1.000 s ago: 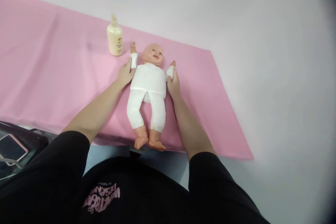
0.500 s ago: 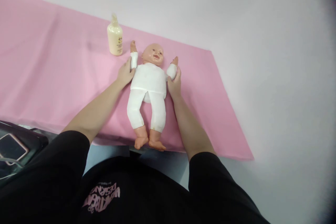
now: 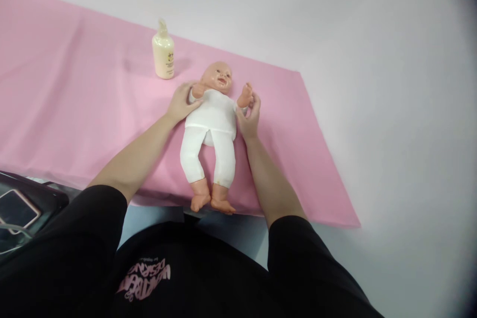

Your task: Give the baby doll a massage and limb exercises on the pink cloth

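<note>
**Both hands on a doll's arms, on a pink cloth**

At the near left edge, partly cut off by the frame, a dark bag (image 3: 33,208) lies with a phone (image 3: 17,208) resting on top of it. A pink cloth (image 3: 74,109) covers the left and middle of the white table (image 3: 372,84), running from the left edge to a corner on the right, where bare table begins. Toward the far edge of the cloth stands a cream pump bottle (image 3: 163,56), upright, just to the left of the doll's head and apart from it.

The left hand (image 3: 181,103) reaches in from the near side and grasps the doll's arm at the shoulder, its fingers wrapped about the sleeve; the small fist of that arm is folded in across the chest, below the chin. The doll (image 3: 211,124) lies on its back in the middle of the cloth, dressed in white, head toward the far edge and bare feet at the near edge, where they just overhang it. The legs lie straight and close together. The right hand (image 3: 249,117) grips the doll's other arm from below, thumb and fingers closed round the sleeve, with the doll's fist raised beside the head. The person's black sleeves and shirt fill the bottom of the view.
</note>
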Demonstrator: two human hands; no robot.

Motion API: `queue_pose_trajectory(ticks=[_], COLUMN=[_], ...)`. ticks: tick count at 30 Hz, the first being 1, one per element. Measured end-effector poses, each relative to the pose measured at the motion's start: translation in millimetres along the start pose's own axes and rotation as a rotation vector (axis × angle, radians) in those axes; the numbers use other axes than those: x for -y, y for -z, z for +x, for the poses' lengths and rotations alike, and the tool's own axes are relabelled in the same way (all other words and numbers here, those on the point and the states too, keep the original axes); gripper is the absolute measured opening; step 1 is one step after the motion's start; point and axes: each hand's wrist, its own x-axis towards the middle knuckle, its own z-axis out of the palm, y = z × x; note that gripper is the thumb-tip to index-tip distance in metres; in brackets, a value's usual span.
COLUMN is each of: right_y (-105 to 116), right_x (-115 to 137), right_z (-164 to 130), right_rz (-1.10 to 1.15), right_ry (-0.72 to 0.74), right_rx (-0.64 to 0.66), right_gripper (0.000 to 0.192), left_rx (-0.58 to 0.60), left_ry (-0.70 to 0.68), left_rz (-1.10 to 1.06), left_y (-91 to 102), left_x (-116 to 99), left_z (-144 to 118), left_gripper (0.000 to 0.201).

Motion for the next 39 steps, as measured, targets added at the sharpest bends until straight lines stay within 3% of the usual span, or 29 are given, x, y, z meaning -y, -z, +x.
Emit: queue_pose_trajectory(ticks=[6,14,17,26,34,39], right_y=[1,-3,-8,-15,-4,-3], right_x=[-2,-11,-20,-47,-47,-37], right_z=[-4,0,3,7,6,3], right_rz=[0.044,0.001,-0.021,-0.111,-0.171,-0.121], right_ry=[0.077,0.109,0.066,0.044,-0.192,-0.2], right_rx=[0.083,0.097,0.078,0.057,0.145,0.139], right_gripper=[0.094,0.096,0.095,0.1,0.083,0.088], left_rx=[0.088,0.038,0.008,-0.038,-0.059,-0.035], left_ry=[-0.086,-0.036,-0.002,0.059,0.161,0.18], left_rz=[0.039,-0.019,-0.045,-0.066,-0.001,0.023], left_y=[3.7,0.9,0.1,-4.9,-10.0,-11.1], left_x=[-3,-2,2,24,37,43], left_z=[-1,0,0,3,-2,-3], left_gripper=[0.072,0.102,0.102,0.068,0.07,0.074])
